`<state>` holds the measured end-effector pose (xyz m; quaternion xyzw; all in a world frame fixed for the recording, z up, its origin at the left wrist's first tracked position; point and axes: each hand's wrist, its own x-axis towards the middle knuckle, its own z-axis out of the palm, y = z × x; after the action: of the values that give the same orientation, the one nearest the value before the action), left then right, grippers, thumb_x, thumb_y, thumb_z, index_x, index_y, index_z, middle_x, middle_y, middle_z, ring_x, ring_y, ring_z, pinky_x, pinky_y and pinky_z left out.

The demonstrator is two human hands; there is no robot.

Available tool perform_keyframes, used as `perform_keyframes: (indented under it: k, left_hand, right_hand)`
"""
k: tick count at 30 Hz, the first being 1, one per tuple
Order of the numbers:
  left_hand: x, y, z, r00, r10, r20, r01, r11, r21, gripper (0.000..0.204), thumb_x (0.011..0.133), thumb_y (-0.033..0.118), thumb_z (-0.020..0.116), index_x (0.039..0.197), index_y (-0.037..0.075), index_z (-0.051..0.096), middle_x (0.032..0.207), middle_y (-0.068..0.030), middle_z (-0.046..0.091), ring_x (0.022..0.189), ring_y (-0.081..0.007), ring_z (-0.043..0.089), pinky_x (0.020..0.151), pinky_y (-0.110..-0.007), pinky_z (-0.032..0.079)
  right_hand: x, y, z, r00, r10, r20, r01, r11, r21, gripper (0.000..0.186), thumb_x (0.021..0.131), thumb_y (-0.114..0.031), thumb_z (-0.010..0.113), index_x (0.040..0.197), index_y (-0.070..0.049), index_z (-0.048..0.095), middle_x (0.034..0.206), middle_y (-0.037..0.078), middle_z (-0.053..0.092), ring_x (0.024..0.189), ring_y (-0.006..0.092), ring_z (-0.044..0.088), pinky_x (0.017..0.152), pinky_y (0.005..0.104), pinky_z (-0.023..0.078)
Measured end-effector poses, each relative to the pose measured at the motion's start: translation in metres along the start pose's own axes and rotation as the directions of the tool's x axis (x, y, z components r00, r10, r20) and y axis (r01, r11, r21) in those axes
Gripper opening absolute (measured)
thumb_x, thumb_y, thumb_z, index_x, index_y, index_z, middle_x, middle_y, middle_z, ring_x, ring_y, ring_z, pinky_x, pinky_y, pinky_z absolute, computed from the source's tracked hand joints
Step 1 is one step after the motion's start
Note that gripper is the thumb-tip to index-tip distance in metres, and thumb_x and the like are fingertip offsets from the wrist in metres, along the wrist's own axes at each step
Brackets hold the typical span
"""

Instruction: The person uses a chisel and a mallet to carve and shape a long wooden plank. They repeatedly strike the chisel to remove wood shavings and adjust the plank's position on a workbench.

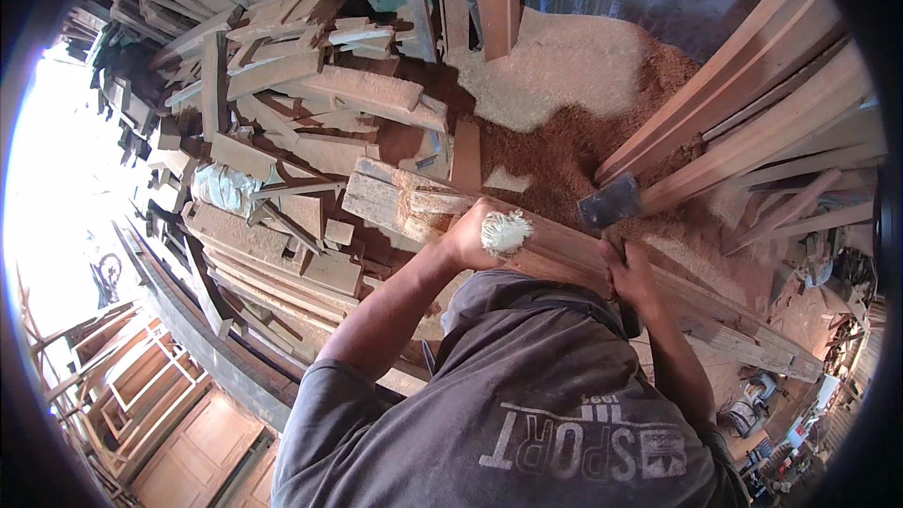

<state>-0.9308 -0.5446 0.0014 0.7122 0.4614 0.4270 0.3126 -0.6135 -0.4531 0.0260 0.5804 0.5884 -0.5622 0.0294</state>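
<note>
My left hand is closed upright around a chisel, whose pale, frayed handle end points up. Its blade is hidden below my fist. Under that hand a long wooden beam runs from the middle of the view to the lower right, with wood chips lying near a notch at its left end. My right hand grips the handle of a hammer. The dark, blocky hammer head is raised to the right of the chisel, apart from it.
Offcuts and boards lie heaped on the left. Sawdust covers the floor ahead. Long planks lean at the right. Panelled doors and frames stand at the lower left, while assorted tools lie at the lower right.
</note>
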Motion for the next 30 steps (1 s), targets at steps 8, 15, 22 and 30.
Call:
perform_keyframes:
  k: [8,15,22,30]
  left_hand:
    - [0.012,-0.006,-0.017,0.986,-0.165,0.038,0.167,0.984,-0.067,0.019,0.091,0.021,0.077,0.088,0.003,0.072,0.078,-0.0130,0.071,0.071,-0.0292,0.069,0.066,-0.039,0.054]
    - [0.011,0.024,-0.004,0.980,-0.183,0.081,0.186,0.982,-0.028,0.016,0.084,0.017,0.075,0.094,0.005,0.076,0.081,-0.0132,0.073,0.076,-0.0333,0.071,0.071,-0.040,0.056]
    - [-0.030,-0.044,-0.029,0.577,-0.773,-0.264,-0.157,0.212,-0.965,0.025,0.097,0.019,0.070,0.076,0.014,0.058,0.065,0.0038,0.055,0.053,-0.0082,0.051,0.047,-0.026,0.039]
    - [0.039,0.033,-0.020,0.616,-0.709,-0.342,0.550,0.699,-0.457,0.029,0.097,0.023,0.075,0.076,0.013,0.058,0.064,0.0054,0.051,0.056,-0.0058,0.045,0.050,-0.027,0.032]
  right_hand:
    - [-0.013,0.020,0.000,0.998,0.030,-0.054,-0.017,0.973,0.232,0.045,0.104,-0.046,0.060,0.090,-0.004,0.057,0.066,0.003,0.056,0.054,0.0134,0.055,0.051,0.0313,0.045]
    - [-0.012,0.036,0.002,0.995,-0.090,-0.042,0.099,0.901,0.421,0.042,0.104,-0.044,0.061,0.089,-0.005,0.056,0.066,0.001,0.054,0.055,0.0124,0.055,0.051,0.0305,0.045]
    - [-0.025,0.017,0.000,0.997,-0.022,-0.077,0.048,0.934,0.353,0.045,0.103,-0.048,0.062,0.098,-0.004,0.056,0.069,0.001,0.055,0.057,0.0123,0.055,0.054,0.0295,0.046]
    - [-0.018,0.032,0.000,0.998,-0.053,-0.033,0.061,0.933,0.354,0.048,0.102,-0.051,0.061,0.100,-0.004,0.055,0.068,0.000,0.053,0.056,0.0108,0.054,0.053,0.0289,0.046]
